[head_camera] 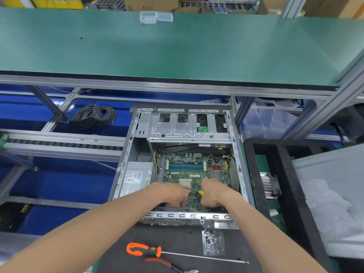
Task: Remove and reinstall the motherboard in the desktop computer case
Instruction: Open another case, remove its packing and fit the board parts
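An open grey desktop case [239,168] lies flat in front of me, with the green motherboard [189,170] inside it. Both my hands reach down into the near end of the case over the board. My right hand [213,194] is closed around a small yellow-handled screwdriver [201,192] whose thin shaft points left toward my left hand [173,194]. My left hand is curled at the shaft's tip, fingers down on the board's near part. What lies under the fingers is hidden.
An orange-handled long screwdriver [145,249] and red-handled pliers [167,264] lie on the black mat near me, beside a small clear bag of screws [213,242]. A heatsink [268,186] rests right of the case. A cable coil [93,116] lies at the back left.
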The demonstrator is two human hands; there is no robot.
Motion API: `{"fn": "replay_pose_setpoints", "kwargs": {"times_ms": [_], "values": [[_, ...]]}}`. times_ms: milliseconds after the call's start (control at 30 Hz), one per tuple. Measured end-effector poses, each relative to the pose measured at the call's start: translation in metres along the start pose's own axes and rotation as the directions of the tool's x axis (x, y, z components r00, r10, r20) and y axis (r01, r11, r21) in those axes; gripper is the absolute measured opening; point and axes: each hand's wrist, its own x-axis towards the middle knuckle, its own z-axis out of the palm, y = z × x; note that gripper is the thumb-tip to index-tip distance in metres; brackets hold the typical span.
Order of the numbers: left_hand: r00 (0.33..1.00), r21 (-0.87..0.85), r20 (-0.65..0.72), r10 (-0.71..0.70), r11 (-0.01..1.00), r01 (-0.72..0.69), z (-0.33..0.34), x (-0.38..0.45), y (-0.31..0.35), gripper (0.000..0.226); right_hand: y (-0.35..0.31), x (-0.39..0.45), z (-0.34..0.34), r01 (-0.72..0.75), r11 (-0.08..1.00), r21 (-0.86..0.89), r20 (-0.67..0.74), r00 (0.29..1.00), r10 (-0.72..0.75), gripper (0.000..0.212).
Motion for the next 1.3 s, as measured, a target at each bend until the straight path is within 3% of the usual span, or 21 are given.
{"fn": "replay_pose_setpoints", "kwargs": {"times_ms": [167,533,700,800,900,1067,1133,1200,1300], "values": [[1.000,0.010,-0.001,0.000,1.000,0.000,0.005,0.006,-0.003,0.033,0.000,0.004,0.001,-0.010,1.000,0.002,-0.019,1.000,0.010,0.032],[0.998,0.054,0.033,0.044,0.997,-0.046,0.005,0.012,-0.007,0.050,-0.001,0.003,0.001,-0.011,1.000,-0.018,-0.027,1.000,0.010,0.026],[0.999,0.053,0.041,0.024,0.998,-0.026,0.006,0.014,-0.007,0.058,-0.002,0.000,0.001,0.017,0.999,-0.031,-0.032,0.999,-0.018,0.037],[0.999,0.054,0.037,0.027,0.998,-0.029,0.007,0.016,-0.009,0.059,-0.002,-0.001,0.000,0.023,0.999,-0.042,-0.030,0.999,-0.025,0.030],[0.999,0.058,0.027,0.030,0.998,-0.032,0.008,0.018,-0.011,0.059,-0.006,-0.002,-0.002,0.023,0.998,-0.059,-0.026,0.999,-0.024,0.009],[0.999,0.047,0.043,0.025,0.999,-0.027,0.009,0.019,-0.011,0.056,-0.004,-0.004,-0.001,0.014,0.998,-0.058,-0.021,1.000,-0.015,0.009],[0.999,0.053,0.041,0.023,0.998,-0.026,0.010,0.020,-0.013,0.053,-0.003,-0.004,-0.001,0.004,0.998,-0.061,-0.019,1.000,-0.005,0.019],[0.999,0.057,0.042,0.020,0.998,-0.022,0.011,0.020,-0.014,0.051,-0.003,-0.003,-0.001,0.027,0.997,-0.070,-0.015,0.999,-0.028,0.006],[0.998,0.061,0.049,0.025,0.998,-0.028,0.009,0.019,-0.012,0.049,-0.004,-0.003,-0.001,0.038,0.997,-0.066,-0.026,0.999,-0.040,0.012]]}}
